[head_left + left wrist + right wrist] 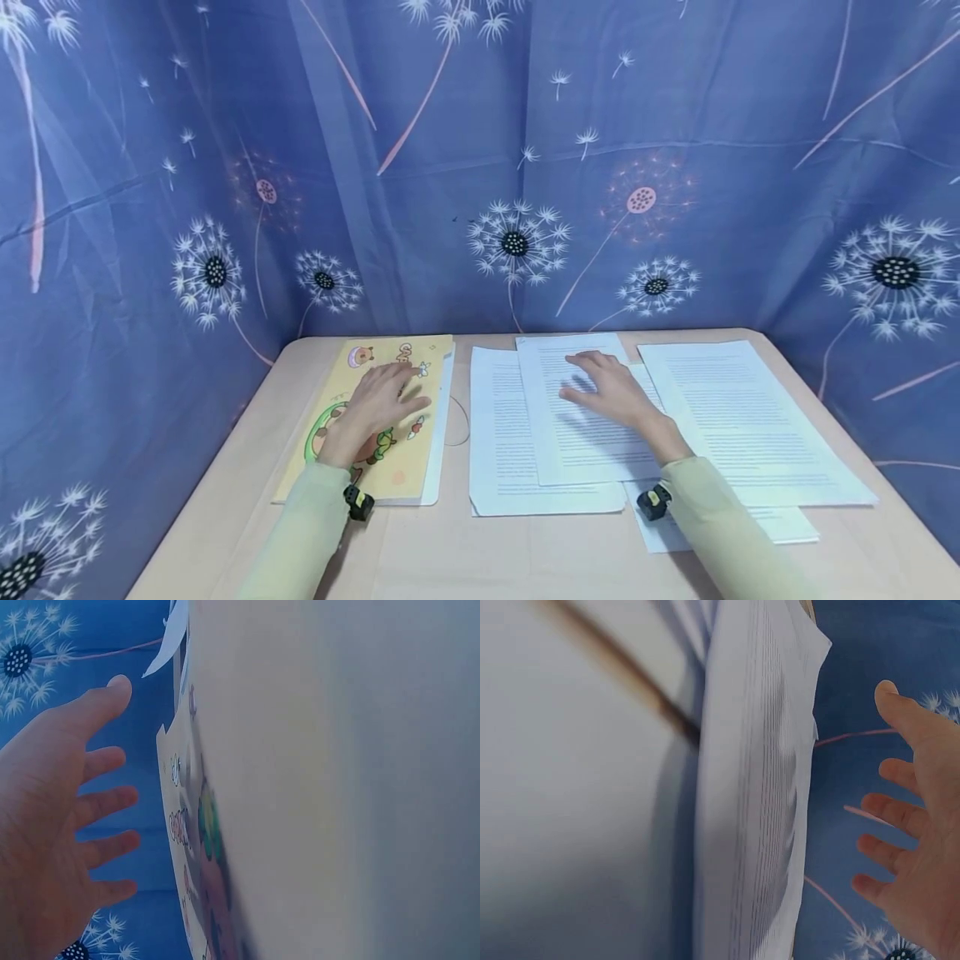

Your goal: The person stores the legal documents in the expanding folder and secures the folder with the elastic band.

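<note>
My left hand (pixel 380 403) hovers over a yellow booklet (pixel 405 483) with cartoon drawings on its cover. In the left wrist view, that hand (pixel 52 802) has its fingers spread, with a gap between them and the cover (pixel 285 787). White sheets show under the booklet's right edge. My right hand (pixel 611 390) is above a printed sheet (pixel 555 425) that overlaps another printed sheet (pixel 495 467) on its left. The right wrist view shows this hand (pixel 919 825) with fingers apart, off the paper (pixel 757 787). Neither hand holds anything.
More printed sheets (pixel 750 417) lie at the right of the table (pixel 525 558), with further papers (pixel 783 525) partly under them. A thin dark loop (pixel 467 421) lies between the booklet and the sheets. Blue dandelion-patterned cloth (pixel 450 208) hangs behind and beside the table.
</note>
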Demonstrator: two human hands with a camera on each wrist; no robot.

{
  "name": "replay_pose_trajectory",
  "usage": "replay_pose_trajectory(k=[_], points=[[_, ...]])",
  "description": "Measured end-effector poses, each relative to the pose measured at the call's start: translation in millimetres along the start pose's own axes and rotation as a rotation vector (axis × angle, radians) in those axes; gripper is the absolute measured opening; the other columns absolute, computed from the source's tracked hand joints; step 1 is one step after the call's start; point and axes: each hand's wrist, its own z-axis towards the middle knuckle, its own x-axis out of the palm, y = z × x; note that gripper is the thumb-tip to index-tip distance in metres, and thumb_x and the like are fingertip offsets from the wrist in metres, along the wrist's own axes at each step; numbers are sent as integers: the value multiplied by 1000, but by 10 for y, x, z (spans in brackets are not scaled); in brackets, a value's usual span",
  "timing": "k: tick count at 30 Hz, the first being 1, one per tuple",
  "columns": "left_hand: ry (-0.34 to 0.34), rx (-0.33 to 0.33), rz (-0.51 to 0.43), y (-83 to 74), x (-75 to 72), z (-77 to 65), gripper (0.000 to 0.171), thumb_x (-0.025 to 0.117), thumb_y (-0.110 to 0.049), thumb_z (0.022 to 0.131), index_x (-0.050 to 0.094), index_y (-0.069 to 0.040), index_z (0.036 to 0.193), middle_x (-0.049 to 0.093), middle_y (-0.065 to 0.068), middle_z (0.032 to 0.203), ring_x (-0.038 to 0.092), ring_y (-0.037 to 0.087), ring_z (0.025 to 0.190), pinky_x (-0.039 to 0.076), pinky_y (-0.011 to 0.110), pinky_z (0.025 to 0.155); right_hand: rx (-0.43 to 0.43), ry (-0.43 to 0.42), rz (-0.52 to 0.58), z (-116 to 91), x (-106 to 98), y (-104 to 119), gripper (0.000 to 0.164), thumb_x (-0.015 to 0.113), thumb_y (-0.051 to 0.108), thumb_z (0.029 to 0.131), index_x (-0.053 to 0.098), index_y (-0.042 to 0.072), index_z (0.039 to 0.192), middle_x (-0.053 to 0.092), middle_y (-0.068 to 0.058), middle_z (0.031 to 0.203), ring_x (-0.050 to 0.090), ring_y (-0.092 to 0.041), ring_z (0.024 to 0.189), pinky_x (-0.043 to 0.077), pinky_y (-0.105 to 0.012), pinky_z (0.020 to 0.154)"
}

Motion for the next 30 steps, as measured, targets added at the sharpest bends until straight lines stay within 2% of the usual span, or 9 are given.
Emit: replay_pose_trajectory(k=[15,30], points=[[13,12,0,-42,76,-9,67,62,-57,91,53,-15,143,47,16,151,44,43,136,27,62,114,-36,-9,24,76,193,236,66,69,48,89,56,10,141,56,-15,140,51,-39,128,37,-60,106],[24,21,15,-69,102,-7,69,62,-58,91,54,-14,143,47,16,151,43,44,137,22,66,114,-49,47,8,202,244,518,68,69,50,89,53,12,143,54,-14,143,50,-38,131,36,-58,108]])
